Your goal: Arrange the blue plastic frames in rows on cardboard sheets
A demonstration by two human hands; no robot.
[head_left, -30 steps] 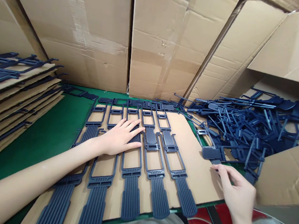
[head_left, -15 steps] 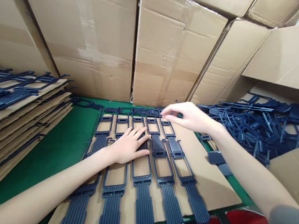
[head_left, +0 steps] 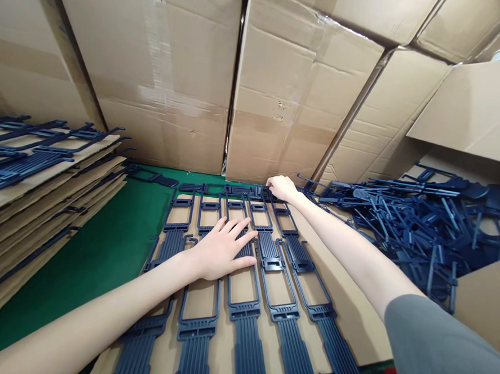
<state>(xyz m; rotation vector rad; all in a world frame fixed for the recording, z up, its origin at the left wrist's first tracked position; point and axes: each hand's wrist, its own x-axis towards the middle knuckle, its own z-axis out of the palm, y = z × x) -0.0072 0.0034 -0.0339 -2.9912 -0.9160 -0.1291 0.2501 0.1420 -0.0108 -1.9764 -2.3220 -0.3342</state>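
Note:
Dark blue ribbed plastic frames lie in rows on a flat cardboard sheet. My left hand rests palm down across the middle frames, its fingers spread and holding nothing. At the far edge of the sheet, my right hand has its fingers bent down onto the crosswise dark parts behind the rows. Its fingertips are closed together there, and what they grip is too hidden to make out.
Cardboard sheets with blue frames between them are stacked at the left. A heap of loose blue frames lies at the right, by an open carton. Large boxes stand behind the green table.
My right hand has moved left and down from above the far ends of the frames onto the parts there, its fingers closing. My left hand stays on the middle frames.

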